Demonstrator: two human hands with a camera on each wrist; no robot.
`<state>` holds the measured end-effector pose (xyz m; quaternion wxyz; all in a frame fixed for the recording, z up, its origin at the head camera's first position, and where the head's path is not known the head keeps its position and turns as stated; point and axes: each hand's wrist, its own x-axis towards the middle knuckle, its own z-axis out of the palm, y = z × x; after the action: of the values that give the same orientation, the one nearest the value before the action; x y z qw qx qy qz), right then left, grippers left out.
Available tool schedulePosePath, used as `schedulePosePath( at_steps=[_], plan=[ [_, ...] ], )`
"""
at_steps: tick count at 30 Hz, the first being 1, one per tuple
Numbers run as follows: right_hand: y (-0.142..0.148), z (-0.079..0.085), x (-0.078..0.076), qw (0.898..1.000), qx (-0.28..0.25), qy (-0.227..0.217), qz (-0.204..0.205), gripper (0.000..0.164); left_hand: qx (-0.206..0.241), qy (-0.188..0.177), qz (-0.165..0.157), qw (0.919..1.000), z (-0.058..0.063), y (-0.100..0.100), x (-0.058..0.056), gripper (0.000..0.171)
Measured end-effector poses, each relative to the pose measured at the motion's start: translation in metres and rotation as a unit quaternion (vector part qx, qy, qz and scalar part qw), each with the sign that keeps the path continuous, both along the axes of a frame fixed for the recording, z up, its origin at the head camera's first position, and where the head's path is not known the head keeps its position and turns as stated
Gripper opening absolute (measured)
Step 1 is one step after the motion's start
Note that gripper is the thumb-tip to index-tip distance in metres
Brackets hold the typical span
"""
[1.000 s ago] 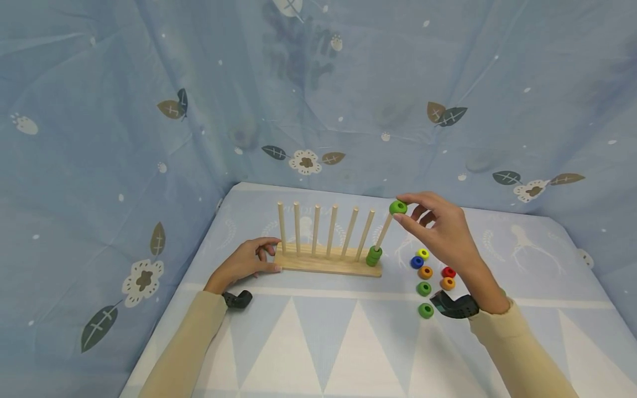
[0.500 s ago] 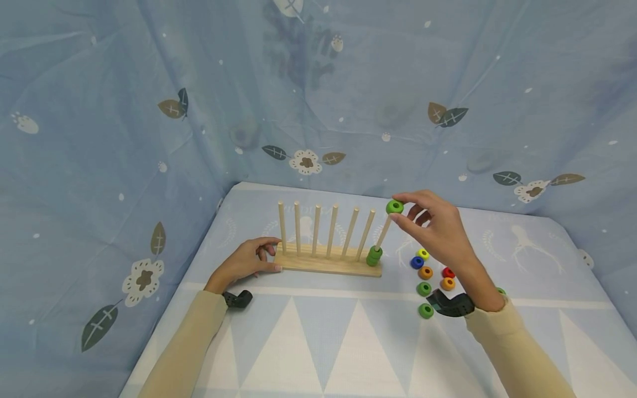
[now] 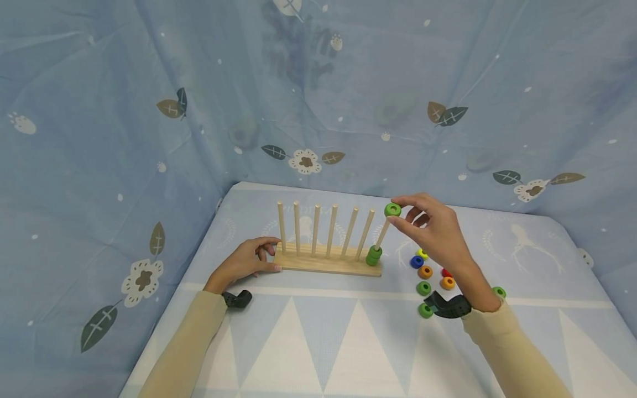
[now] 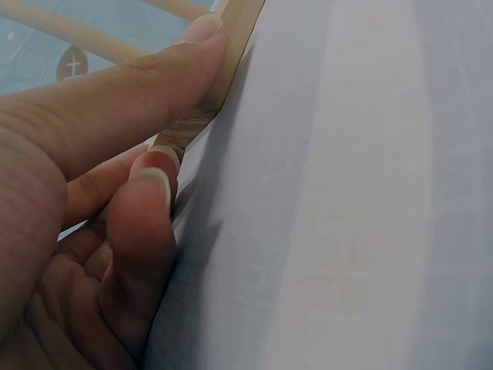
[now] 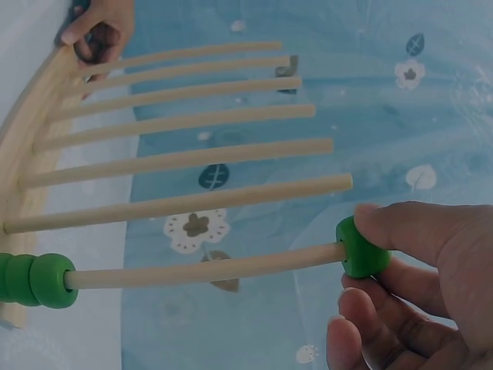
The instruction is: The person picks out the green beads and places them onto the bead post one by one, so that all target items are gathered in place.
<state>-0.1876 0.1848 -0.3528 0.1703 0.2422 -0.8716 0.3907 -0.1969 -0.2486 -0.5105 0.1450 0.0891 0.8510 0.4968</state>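
A wooden peg rack (image 3: 325,265) with several upright pegs stands on the table. My left hand (image 3: 246,260) grips the left end of its base, thumb (image 4: 154,81) on the upper side and the other fingers curled at the end. At the rack's right end, my right hand (image 3: 438,229) pinches a green bead (image 3: 392,210) between thumb and index finger. In the right wrist view this bead sits right at the tip of the last peg (image 5: 208,268), the peg's end meeting its hole. Low on the same peg is a stack of green beads (image 3: 374,256).
Loose beads lie right of the rack: a blue bead (image 3: 417,262), orange beads (image 3: 425,272), green beads (image 3: 424,288), and partly covered yellow and red ones. Another green bead (image 3: 499,292) lies beside the right sleeve. A patterned blue curtain (image 3: 348,110) hangs behind the table.
My right hand has shifted slightly left with the green bead, bringing it down onto the peg's tip. A green bead by the right sleeve has come into view. My left hand stays put.
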Motion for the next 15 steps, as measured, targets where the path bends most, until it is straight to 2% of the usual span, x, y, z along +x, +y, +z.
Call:
schedulePosePath(
  at_steps=[11, 15],
  plan=[
    [0.0001, -0.0075, 0.0021, 1.000, -0.009, -0.025, -0.006, 0.035, 0.005, 0.001, 0.004, 1.0000, -0.0015, 0.0004, 0.0006, 0.075],
    [0.0001, -0.0081, 0.0021, 0.999, -0.014, -0.033, -0.007, 0.035, 0.003, -0.001, 0.009, 1.0000, 0.0045, 0.0041, 0.0037, 0.073]
  ],
)
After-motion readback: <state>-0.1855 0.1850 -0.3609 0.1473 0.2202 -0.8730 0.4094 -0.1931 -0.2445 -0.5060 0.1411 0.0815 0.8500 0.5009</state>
